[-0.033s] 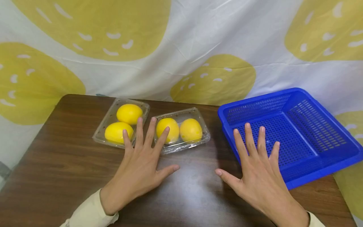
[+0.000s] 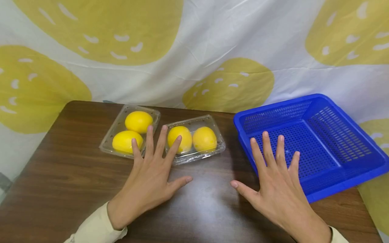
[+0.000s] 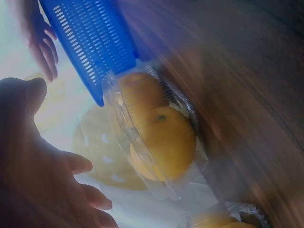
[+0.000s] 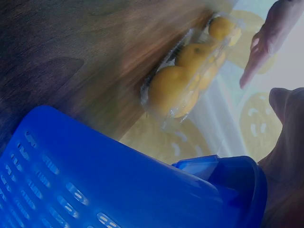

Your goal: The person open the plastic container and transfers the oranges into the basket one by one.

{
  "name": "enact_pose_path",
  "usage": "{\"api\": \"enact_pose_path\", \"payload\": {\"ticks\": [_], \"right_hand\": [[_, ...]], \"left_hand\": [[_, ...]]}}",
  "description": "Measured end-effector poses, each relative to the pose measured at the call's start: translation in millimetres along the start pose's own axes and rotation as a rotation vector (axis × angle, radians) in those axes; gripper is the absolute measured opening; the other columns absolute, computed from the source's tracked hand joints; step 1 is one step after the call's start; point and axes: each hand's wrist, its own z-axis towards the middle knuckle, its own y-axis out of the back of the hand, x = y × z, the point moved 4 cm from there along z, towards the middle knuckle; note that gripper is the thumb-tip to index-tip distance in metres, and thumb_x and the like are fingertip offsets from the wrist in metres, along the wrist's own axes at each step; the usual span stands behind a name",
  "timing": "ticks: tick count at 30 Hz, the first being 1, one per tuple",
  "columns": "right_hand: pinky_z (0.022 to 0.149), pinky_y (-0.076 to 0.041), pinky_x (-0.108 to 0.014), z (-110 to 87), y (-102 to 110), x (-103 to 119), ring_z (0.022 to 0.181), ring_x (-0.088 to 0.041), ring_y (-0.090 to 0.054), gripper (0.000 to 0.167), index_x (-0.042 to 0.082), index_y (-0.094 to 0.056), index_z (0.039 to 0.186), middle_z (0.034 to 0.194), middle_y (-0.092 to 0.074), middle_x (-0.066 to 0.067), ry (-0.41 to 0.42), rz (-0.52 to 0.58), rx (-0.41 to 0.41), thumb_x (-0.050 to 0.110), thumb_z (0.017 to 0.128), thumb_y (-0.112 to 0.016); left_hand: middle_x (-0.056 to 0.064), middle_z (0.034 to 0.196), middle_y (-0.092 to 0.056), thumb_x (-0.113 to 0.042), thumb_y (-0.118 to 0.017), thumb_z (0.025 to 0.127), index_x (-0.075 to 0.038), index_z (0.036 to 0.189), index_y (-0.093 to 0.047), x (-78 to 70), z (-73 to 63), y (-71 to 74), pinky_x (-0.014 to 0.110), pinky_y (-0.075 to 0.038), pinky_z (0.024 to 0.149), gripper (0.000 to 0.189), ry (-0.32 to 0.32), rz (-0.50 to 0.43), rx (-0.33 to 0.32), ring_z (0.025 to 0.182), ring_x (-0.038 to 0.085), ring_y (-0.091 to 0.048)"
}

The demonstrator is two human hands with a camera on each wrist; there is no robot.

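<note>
My left hand (image 2: 152,177) is spread with straight fingers above the table, just in front of two clear plastic clamshell boxes. The left box (image 2: 104,147) holds two yellow fruits (image 2: 138,122), the right box (image 2: 220,147) two more (image 2: 204,139). These look like citrus; a small green stem spot shows on one fruit (image 3: 166,142) in the left wrist view. My fingertips overlap the boxes in the head view but stand apart from them in the left wrist view. My right hand (image 2: 278,189), also spread, hovers by the near left side of a blue plastic basket (image 2: 331,192), holding nothing.
The dark brown wooden table (image 2: 63,168) ends at the back against a white cloth (image 2: 209,30) printed with large yellow shapes. The basket has slotted walls and a perforated floor, and its right corner reaches past the table's edge.
</note>
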Motion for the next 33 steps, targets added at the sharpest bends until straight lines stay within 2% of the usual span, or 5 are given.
{"api": "enact_pose_path", "payload": {"ticks": [11,18,25,29,33], "right_hand": [[0.120,-0.010,-0.090,-1.4,1,4,0.166,-0.055,-0.005,0.111,0.013,-0.021,0.177,0.183,-0.009,-0.021,0.008,0.044,0.006,0.079,0.097,-0.061],[0.130,-0.012,-0.077,-3.6,3,9,0.166,-0.053,-0.012,0.102,0.012,-0.028,0.175,0.180,-0.019,-0.027,0.045,0.115,-0.071,0.081,0.103,-0.048],[0.134,-0.025,-0.059,-8.0,7,18,0.160,-0.048,-0.035,0.091,0.005,-0.046,0.166,0.170,-0.044,-0.025,0.095,0.195,-0.215,0.075,0.107,-0.044],[0.133,-0.030,-0.036,-9.5,10,23,0.144,-0.044,-0.057,0.077,-0.001,-0.059,0.154,0.152,-0.064,-0.022,0.162,0.282,-0.294,0.062,0.110,-0.052],[0.128,-0.034,-0.026,-9.4,12,30,0.127,-0.042,-0.067,0.065,-0.005,-0.065,0.145,0.139,-0.071,-0.021,0.261,0.336,-0.374,0.051,0.113,-0.055]], "left_hand": [[0.021,0.183,0.004,-0.077,-0.060,0.100,-0.016,0.176,-0.029,-3.4,5.1,-2.9,0.092,-0.005,0.118,0.102,-0.028,-0.002,-0.017,0.165,0.057,0.005],[0.027,0.180,-0.015,-0.066,-0.066,0.102,-0.007,0.170,-0.041,0.2,10.2,-0.8,0.094,-0.012,0.116,0.093,-0.026,-0.024,-0.076,0.163,0.060,-0.008],[0.033,0.177,-0.022,-0.050,-0.070,0.105,-0.001,0.165,-0.046,25.4,16.9,-0.1,0.094,-0.012,0.116,0.081,0.078,-0.045,-0.127,0.161,0.065,-0.012],[0.037,0.174,-0.024,-0.047,-0.069,0.105,0.001,0.166,-0.042,43.6,19.6,-5.0,0.096,-0.013,0.114,0.082,0.143,-0.015,-0.141,0.159,0.068,-0.013],[0.041,0.173,-0.020,-0.046,-0.071,0.102,0.001,0.168,-0.039,61.5,19.9,-6.0,0.098,-0.011,0.111,0.087,0.226,0.000,-0.174,0.157,0.071,-0.012]]}}
